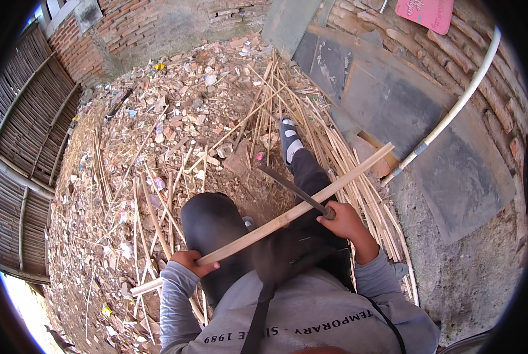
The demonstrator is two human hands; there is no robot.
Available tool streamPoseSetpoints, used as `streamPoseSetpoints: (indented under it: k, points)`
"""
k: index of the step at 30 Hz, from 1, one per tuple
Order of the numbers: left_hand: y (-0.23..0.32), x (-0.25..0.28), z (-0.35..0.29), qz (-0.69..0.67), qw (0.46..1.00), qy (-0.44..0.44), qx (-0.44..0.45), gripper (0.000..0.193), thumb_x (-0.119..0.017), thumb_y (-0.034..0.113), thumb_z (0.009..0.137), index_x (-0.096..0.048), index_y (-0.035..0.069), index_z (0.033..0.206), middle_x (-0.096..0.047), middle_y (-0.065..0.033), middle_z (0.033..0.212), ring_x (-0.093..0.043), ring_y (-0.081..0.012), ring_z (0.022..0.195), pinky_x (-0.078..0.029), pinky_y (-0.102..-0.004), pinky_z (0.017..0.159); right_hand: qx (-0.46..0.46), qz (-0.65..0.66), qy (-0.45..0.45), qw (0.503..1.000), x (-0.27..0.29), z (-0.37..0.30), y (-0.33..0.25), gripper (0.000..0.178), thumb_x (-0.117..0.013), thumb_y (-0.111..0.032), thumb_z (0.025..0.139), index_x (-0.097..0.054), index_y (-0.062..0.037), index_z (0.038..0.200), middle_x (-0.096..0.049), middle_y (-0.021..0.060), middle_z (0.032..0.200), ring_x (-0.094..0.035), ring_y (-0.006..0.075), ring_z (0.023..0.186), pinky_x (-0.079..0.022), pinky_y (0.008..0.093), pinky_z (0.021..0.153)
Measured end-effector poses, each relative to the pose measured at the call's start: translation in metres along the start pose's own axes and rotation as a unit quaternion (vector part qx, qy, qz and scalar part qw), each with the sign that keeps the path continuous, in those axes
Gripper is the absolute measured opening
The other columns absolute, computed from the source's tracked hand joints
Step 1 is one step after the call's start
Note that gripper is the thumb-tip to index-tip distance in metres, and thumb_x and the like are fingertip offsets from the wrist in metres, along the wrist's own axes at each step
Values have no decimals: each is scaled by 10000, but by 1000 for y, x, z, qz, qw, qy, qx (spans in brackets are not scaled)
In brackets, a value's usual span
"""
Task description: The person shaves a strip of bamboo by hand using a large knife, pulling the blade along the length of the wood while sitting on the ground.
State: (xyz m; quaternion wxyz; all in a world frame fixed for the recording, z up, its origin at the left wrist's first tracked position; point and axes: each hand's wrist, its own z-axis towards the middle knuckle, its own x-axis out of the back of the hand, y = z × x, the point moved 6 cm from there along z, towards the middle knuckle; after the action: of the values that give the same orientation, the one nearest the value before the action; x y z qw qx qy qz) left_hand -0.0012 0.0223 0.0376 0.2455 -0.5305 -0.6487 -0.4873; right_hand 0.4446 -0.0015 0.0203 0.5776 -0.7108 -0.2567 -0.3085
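A long, pale bamboo strip [284, 218] lies slanted across my lap, its far end up to the right and its near end behind my left forearm. My left hand [196, 263] is closed around the lower part of the strip. In my right hand [343, 224] is the handle of a knife with a long dark blade [294, 188]. That blade crosses over the strip and points up and to the left. Whether its edge touches the strip, I cannot tell.
Many bamboo strips [367, 203] lie in a bundle beside my outstretched leg, and loose ones [147, 218] lie on the rubble-strewn ground. Dark panels [388, 97] lean on the brick wall at right, near a white pole [453, 112]. A slatted bamboo fence [25, 112] stands at left.
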Motion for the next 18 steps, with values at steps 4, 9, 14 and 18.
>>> streamPoseSetpoints:
  k: [4, 9, 14, 18]
  points:
    - [2, 1, 1, 11, 1000, -9, 3, 661, -842, 628, 665, -734, -1, 836, -661, -155, 667, -669, -297, 651, -524, -385, 646, -5, -3, 2, 1000, -4, -2, 4, 326, -805, -344, 789, -675, -68, 906, -667, 155, 743, -663, 371, 734, -507, 449, 667]
    - [-2, -1, 3, 14, 1000, -13, 8, 666, -842, 633, 663, -730, 0, 835, -663, -149, 671, -669, -290, 652, -523, -382, 645, 3, -2, 5, 1000, -5, -1, 5, 332, -806, -342, 791, -678, -63, 919, -675, 160, 757, -665, 371, 740, -511, 445, 673]
    - [0, 1, 1, 5, 1000, -7, 8, 672, -842, 637, 661, -730, 0, 842, -662, -145, 670, -669, -286, 651, -523, -381, 645, -1, 8, -1, 1000, -6, -2, 7, 328, -808, -331, 792, -676, -59, 918, -674, 164, 757, -666, 373, 739, -508, 444, 671]
    - [2, 2, 2, 16, 1000, -15, 13, 674, -843, 636, 660, -731, -1, 847, -660, -144, 667, -667, -285, 647, -522, -380, 643, 4, 13, 3, 1000, -8, -2, 8, 322, -811, -318, 790, -671, -54, 910, -670, 167, 748, -665, 372, 731, -505, 444, 666]
